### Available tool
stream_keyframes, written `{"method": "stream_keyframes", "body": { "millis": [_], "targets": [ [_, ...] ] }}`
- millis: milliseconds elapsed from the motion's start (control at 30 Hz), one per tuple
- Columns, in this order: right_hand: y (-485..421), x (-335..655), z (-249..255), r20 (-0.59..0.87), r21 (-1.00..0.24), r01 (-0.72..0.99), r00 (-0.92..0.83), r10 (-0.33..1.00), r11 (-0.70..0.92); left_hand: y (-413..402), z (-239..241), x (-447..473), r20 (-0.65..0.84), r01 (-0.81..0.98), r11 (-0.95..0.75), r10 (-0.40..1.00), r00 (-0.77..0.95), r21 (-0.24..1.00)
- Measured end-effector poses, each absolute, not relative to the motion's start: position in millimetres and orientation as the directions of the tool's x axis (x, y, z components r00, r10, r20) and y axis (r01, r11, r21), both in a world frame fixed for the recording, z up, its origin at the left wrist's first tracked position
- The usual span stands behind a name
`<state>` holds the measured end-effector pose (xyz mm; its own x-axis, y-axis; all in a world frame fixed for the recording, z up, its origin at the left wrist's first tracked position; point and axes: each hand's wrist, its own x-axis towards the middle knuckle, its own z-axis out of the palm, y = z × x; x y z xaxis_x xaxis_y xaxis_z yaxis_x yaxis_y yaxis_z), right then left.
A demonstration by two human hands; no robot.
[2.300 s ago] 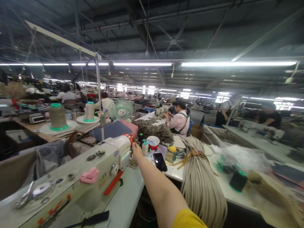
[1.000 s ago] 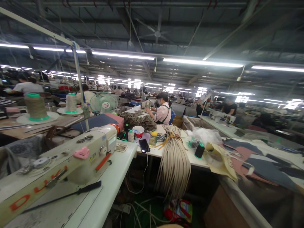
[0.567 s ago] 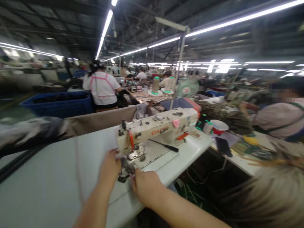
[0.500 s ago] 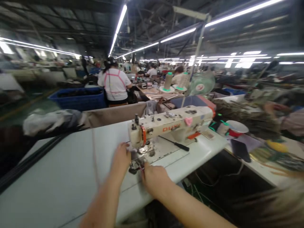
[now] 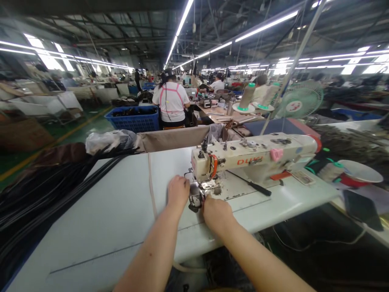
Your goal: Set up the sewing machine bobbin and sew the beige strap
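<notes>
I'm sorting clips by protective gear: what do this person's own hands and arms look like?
The left hand and right hand are both bare, without gloves. No sleeve, watch or bracelet shows on the left forearm or right forearm. Part of each hand is turned away, so rings can't be ruled out.

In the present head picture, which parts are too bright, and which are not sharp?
Head view: ceiling tubes and left windows wash out to white; head view, centre: sewing machine looks fairly sharp; head view, right: phone and bowl look blurred.
</notes>
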<state>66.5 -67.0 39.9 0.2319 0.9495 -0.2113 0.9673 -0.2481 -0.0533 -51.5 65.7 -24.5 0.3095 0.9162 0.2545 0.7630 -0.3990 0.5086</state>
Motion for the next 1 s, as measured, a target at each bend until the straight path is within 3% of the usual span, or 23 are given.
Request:
{"method": "stream_keyframes", "body": {
  "millis": [367, 1000],
  "targets": [
    [-49.4, 58.5, 36.5, -0.219, -0.051, 0.967, 0.232, 0.948, -0.248, 65.5, -25.3, -51.5, 0.245, 0.705, -0.440, 0.897, 0.367, 0.556],
    [-53.5, 63.6, 30.0, -0.115, -0.018, 0.996, 0.086, 0.990, -0.088, 66.7, -32.9, -33.1, 0.255, 0.497, -0.469, 0.862, 0.439, 0.730]
  ]
}}
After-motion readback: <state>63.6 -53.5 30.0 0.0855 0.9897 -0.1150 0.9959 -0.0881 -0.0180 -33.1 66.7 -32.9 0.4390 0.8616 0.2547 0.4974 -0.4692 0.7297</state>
